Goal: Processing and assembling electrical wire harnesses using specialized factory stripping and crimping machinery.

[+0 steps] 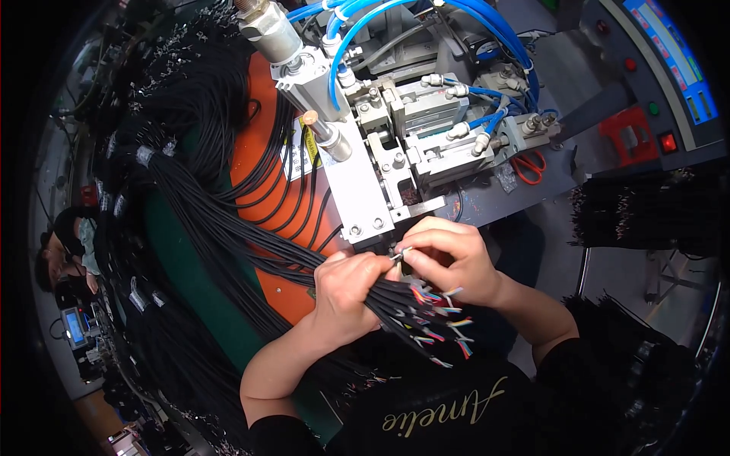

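My left hand [348,287] is closed round a thick bundle of black cables [262,247] just below the machine's front edge. Past my fingers the cables fan out to the lower right, their stripped ends showing coloured wires [460,325]. My right hand [455,262] pinches the pale tip of one cable [401,255] between thumb and fingertips, right beside my left thumb. Above both hands stands a metal pneumatic machine [361,186] with a white plate, clamps and blue hoses [502,23]. Exactly how the pinched tip is finished is too small to tell.
More black cables [198,99] cover the orange and green surface at left. Red-handled scissors [528,167] lie right of the machine, near a control panel [669,83] with a screen. Cable stacks [654,209] stand at right. Another person [68,247] is at far left.
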Demonstrator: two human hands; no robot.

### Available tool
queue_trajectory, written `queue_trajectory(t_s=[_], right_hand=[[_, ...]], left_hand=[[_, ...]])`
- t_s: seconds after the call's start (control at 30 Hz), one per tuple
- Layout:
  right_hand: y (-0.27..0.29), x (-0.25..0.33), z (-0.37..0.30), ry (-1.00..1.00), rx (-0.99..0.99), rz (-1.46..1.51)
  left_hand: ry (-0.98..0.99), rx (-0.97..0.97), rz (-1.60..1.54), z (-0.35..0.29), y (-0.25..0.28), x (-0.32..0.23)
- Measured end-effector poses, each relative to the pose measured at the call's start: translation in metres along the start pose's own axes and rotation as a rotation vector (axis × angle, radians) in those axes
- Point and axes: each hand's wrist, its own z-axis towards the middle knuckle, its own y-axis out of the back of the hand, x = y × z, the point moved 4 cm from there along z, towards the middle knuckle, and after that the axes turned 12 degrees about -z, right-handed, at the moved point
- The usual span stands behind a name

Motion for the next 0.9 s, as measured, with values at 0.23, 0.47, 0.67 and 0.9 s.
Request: queue_trajectory(t_s=[0.23, 0.47, 0.67, 0.9], right_hand=[[0.000, 0.021, 0.002, 0.283, 0.014, -1.077], [0.002, 0.013, 0.003, 0.287, 0.008, -1.001], [0.000, 0.013, 0.004, 0.314, -0.010, -1.018], [-0.004, 0.015, 0.003, 0.359, 0.036, -1.172]], left_hand=[[0.004, 0.138, 0.330, -0.007, -0.005, -0.008], [0.015, 0.221, 0.301, -0.009, -0.006, -0.007], [0.021, 0.272, 0.318, -0.006, -0.006, -0.010], [0.016, 0.324, 0.403, -0.004, -0.010, -0.013]])
